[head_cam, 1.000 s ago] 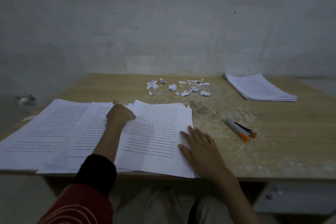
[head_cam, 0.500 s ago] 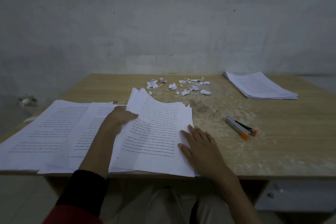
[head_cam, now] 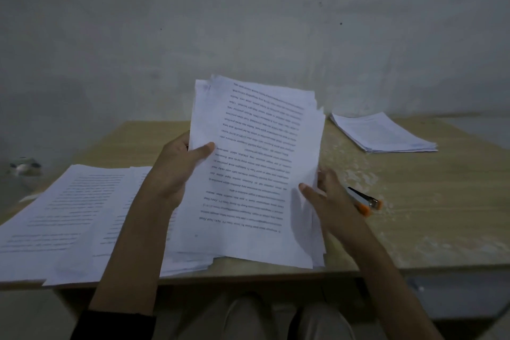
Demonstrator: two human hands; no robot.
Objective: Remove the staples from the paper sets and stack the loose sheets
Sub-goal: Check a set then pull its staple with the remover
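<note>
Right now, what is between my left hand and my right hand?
The sheaf of printed sheets: the left hand grips its left edge, the right hand its right edge, in the head view.

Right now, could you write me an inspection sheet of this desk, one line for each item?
Surface: wooden table, pale worn patches on its right half.
Job's things: paper bundle held up, print upside down; spread pages at left; stack of sheets at far right; stapler with orange ends at right.
Clutter: nothing seen; the bundle hides the table's middle.
Hands: left hand and right hand each grip a side edge of the bundle.
Cables: nothing seen.
Surroundings: bare grey wall; small unclear object low at far left.
</note>
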